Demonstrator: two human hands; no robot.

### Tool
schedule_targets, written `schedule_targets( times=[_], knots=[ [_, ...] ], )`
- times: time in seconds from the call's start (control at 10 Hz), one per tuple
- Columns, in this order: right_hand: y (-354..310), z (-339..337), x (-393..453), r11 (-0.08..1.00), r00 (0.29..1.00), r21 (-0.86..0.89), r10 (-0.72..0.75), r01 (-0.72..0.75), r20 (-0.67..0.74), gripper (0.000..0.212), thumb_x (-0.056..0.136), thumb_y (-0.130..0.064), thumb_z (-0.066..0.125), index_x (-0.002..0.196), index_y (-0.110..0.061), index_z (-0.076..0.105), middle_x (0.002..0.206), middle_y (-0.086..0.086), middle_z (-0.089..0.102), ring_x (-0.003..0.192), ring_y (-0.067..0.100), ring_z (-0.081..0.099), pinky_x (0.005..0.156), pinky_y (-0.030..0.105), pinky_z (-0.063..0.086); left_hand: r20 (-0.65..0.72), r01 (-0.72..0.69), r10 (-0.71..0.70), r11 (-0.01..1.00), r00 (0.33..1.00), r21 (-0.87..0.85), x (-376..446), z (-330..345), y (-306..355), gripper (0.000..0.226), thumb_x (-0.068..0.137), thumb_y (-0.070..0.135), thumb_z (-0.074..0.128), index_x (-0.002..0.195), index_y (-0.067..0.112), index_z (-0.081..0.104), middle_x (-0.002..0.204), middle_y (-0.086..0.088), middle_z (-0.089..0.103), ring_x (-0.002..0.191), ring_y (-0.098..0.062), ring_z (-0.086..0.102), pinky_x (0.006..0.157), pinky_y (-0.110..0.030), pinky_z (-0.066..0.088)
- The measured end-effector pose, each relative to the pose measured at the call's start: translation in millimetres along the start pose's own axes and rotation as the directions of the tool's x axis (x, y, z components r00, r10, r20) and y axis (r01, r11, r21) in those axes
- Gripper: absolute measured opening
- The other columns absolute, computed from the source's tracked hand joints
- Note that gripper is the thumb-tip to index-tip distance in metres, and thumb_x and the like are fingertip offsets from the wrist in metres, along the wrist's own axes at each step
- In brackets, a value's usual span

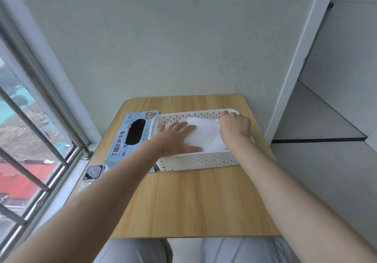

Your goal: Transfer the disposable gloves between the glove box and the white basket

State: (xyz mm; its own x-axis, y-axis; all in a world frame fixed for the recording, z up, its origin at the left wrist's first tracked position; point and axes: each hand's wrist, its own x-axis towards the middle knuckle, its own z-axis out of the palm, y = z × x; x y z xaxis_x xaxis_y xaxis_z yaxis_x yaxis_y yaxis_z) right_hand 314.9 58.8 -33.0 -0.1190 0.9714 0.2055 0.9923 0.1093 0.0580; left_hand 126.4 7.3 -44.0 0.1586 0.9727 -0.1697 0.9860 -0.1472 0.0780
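Your left hand [179, 137] lies flat, fingers straight and spread, pressing down on the pile of white, thin disposable gloves [206, 135] inside the white perforated plastic basket [195, 162]. Your right hand [235, 125] has its fingers curled at the far right edge of the pile, near the basket's back corner; it appears to pinch glove material, but the fingertips are hidden, so treat that as probable only

The gloves sit wholly in the basket. The pale blue cardboard glove box [132, 138] lies just left of the basket, touching it or nearly so, its dark oval opening facing up and showing nothing inside. Both stand on the light wood-grain worktop [195, 201]

Risks, as judgement:
- The gloves are limp and cling together; if you pull with the right hand while the left presses, you may stretch or tear a glove, or drag out an uncontrolled clump
- The basket is light; a sideways pull could slide or tip it, or shove the box toward the window-side edge
- A small watch with a pale case [93, 172] lies at the worktop's left edge just in front of the box; a pushed box or your left forearm could knock it off
- The oval slot is narrow; a thick bundle may jam or tear the card
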Motion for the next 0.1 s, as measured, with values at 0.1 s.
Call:
schedule_targets(
  times=[0.1],
  knots=[
    [-2.7,-1.9,2.0,0.999,0.995,0.036,-0.004,0.008,-0.098,0.032,0.088,-0.007,0.056,0.119,-0.010,0.047,0.112,0.011,0.054,0.092,0.024,0.058,0.062,0.031,0.037,0.050,0.009,-0.010,1.000,0.999,0.012,3.7,-3.6,2.5,0.094,0.078,0.086,0.036,0.155,0.038,0.009,0.165,0.007,0.003,0.152,-0.020,-0.001,0.119,-0.055,0.002]
  ],
)
